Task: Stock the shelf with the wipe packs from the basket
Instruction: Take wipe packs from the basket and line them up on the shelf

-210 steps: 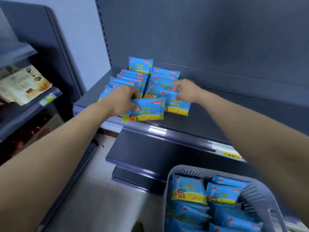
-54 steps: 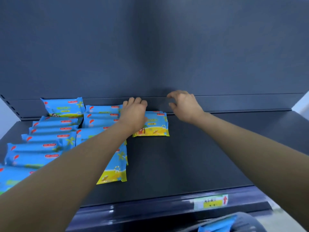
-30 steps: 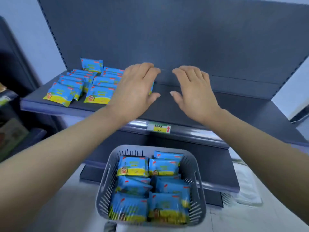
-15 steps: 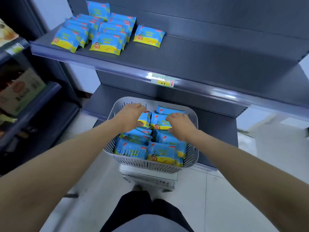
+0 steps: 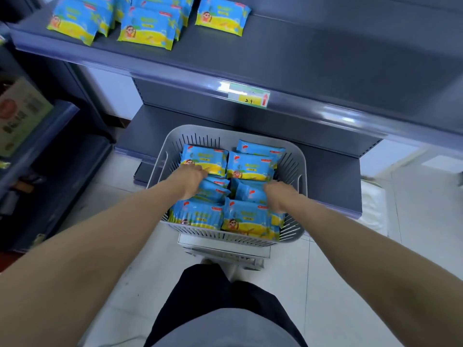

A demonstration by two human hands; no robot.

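Observation:
The grey slatted basket (image 5: 293, 156) stands on a white stool below the shelf, filled with several blue-and-yellow wipe packs (image 5: 250, 166). Both my hands are down inside it. My left hand (image 5: 191, 177) curls over a tilted pack (image 5: 213, 192) in the middle left. My right hand (image 5: 280, 195) closes on another tilted pack (image 5: 246, 192) in the middle right; its fingertips are hidden among the packs. On the dark shelf (image 5: 313, 53) above, rows of packs (image 5: 147, 28) lie at the left, with a single pack (image 5: 221, 15) just to their right.
A price tag (image 5: 249, 97) sits on the shelf's front rail. A lower shelf (image 5: 333, 181) runs behind the basket. Another rack with a cardboard box (image 5: 20, 113) stands at the left. My legs are on the tiled floor (image 5: 350, 284) below.
My hands left the shelf and came down into the basket. Since half a second ago they have dug deeper among the packs, and my view has tilted further down.

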